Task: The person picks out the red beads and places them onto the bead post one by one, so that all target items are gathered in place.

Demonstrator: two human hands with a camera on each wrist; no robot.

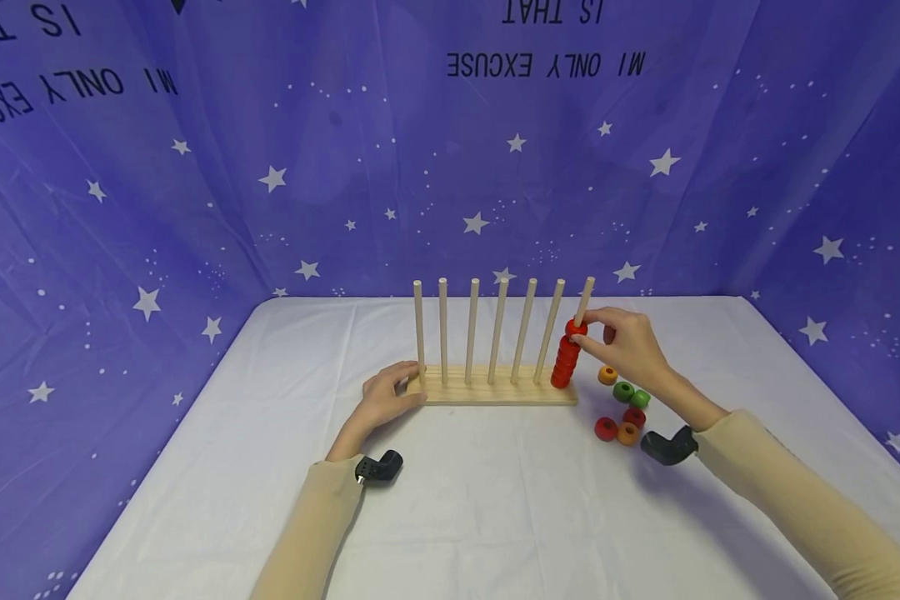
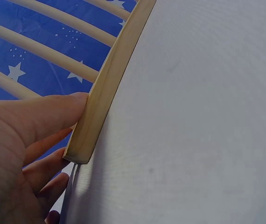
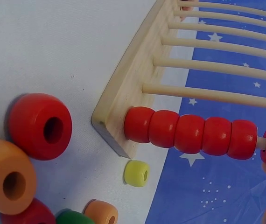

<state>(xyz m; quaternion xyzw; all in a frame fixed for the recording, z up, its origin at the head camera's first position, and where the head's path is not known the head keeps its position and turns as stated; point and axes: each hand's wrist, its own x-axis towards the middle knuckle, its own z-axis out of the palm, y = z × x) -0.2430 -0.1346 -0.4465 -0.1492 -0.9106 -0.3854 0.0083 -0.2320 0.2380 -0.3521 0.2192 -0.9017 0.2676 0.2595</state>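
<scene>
My right hand (image 1: 630, 346) pinches a red bead (image 1: 576, 328) between thumb and fingertips, threaded on the rightmost peg (image 1: 586, 296) of a wooden bead rack. Below it, several red beads (image 3: 190, 134) are stacked on the same peg down to the base. A short stretch of peg shows between stack and held bead in the right wrist view. At the rack's other end, my left hand (image 1: 385, 393) grips the wooden base (image 1: 487, 395). The left thumb (image 2: 60, 112) presses the base's front edge, and the other fingers reach behind it. The remaining pegs carry no beads.
Loose beads lie on the white tablecloth right of the rack: a red one (image 3: 39, 126), an orange one (image 3: 9, 177), a green one (image 1: 623, 392) and others. A yellow-green bead (image 3: 136, 173) sits near the base's corner. Purple star-printed cloth (image 1: 390, 167) hangs behind.
</scene>
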